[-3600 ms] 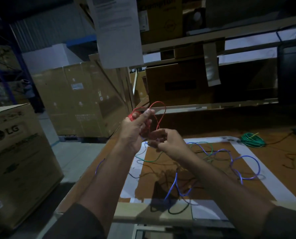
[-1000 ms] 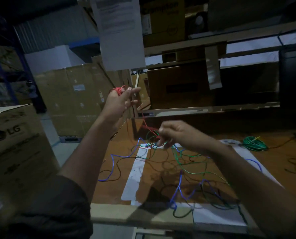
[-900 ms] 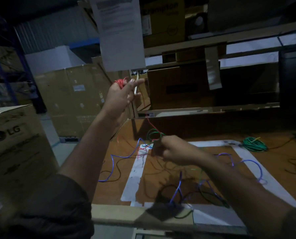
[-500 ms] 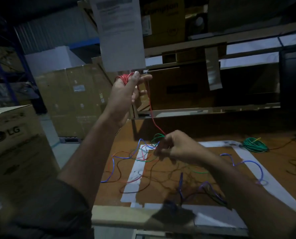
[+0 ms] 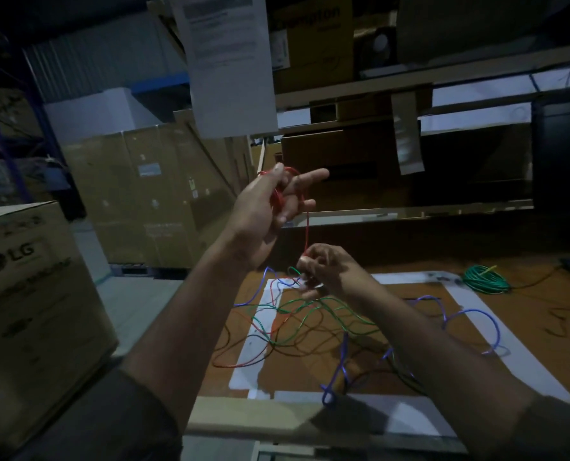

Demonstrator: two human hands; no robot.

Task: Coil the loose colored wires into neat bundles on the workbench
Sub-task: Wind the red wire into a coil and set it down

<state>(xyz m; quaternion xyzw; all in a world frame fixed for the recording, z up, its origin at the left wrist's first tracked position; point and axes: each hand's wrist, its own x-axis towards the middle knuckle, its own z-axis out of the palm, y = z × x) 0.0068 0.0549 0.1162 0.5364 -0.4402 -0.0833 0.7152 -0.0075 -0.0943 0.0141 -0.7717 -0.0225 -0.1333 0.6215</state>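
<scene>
My left hand is raised above the workbench, with red wire looped round its fingers as a small coil; the index finger sticks out. A taut strand of that red wire drops straight down to my right hand, which pinches it just above the bench. Below lie loose wires tangled together: a green one, a blue one and the red wire's slack tail. A finished green coil lies at the far right of the bench.
A white taped rectangle marks the bench top. Large cardboard boxes stand on the floor to the left. Shelving with boxes and a hanging paper sheet rises behind the bench. Thin dark wires lie at the right edge.
My left hand has come lower and nearer the right hand with the red coil on it. My right hand still pinches the red strand; the loose wires shifted on the bench.
</scene>
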